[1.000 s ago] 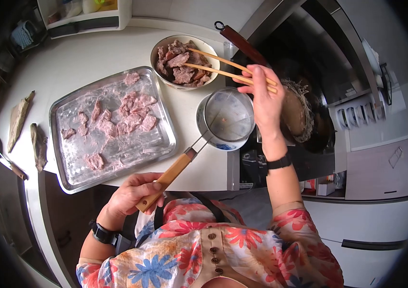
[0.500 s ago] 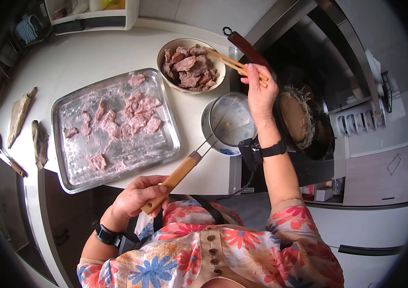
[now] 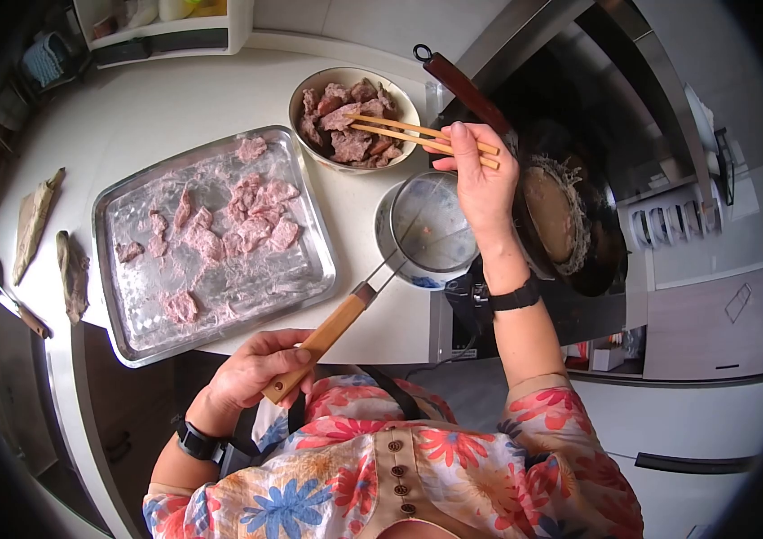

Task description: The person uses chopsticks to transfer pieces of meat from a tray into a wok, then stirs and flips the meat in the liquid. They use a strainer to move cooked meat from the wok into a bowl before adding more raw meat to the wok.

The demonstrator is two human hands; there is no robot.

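So, containers first. There's a cream bowl near the top middle of the frame, heaped with browned-looking chunks of meat. Left of centre is a big metal tray with paler pink slices scattered over it, mostly bunched toward its right half, and whitish smears all over the metal. Just below the cream bowl sits a blue-and-white bowl, mostly covered by the round mesh of a strainer; a few small bits show in there, but I can't tell if they're on the mesh or under it. Right of centre there's a dark wok with brownish liquid in it and a frothy, stringy edge around that. A dark red handle with a ring on its end sticks out toward the upper middle

Now the grips. The left hand, lower left of centre, is closed around the strainer's wooden handle near the butt end, thumb on top, so the mesh is well apart from the fingers, up and to the right. Can't tell if the mesh rests on the rim below it

The right hand has a narrow grip on a pair of chopsticks by their back ends, just right of the strainer. They point left, slightly spread, with the tips over the meat in the cream bowl. Whether they're actually pinching a chunk, I can't tell
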